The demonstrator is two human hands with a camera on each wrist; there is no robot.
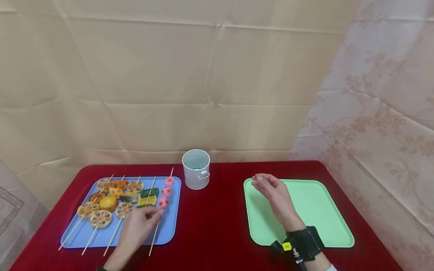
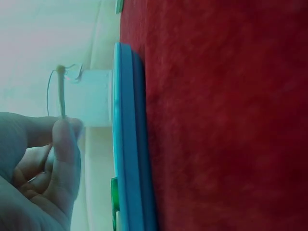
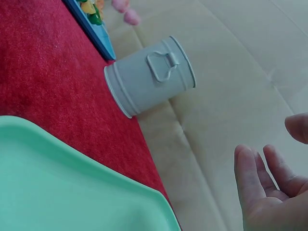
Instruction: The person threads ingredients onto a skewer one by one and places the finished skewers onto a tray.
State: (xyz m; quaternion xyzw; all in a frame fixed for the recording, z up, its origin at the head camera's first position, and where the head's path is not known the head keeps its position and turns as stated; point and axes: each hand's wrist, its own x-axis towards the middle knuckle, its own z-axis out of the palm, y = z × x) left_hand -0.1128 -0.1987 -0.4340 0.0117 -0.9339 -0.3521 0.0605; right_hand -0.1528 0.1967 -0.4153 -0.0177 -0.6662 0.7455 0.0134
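Note:
My left hand pinches the wooden stick of a skewer with three pink doughnut-like rounds, just below the lowest one. In the left wrist view, thumb and fingertips hold the stick above the level of the blue tray. Skewers of lotus root slices, a yellow round piece and green and yellow vegetable pieces lie on that tray to the left, sticks jutting over its front edge. Over the green tray, my right hand hovers with loosely bent fingers and nothing between them.
A white metal bucket with a small side handle stands at the back, between the two trays. Red cloth covers the table. Beige fabric hangs behind it, and a floral curtain on the right.

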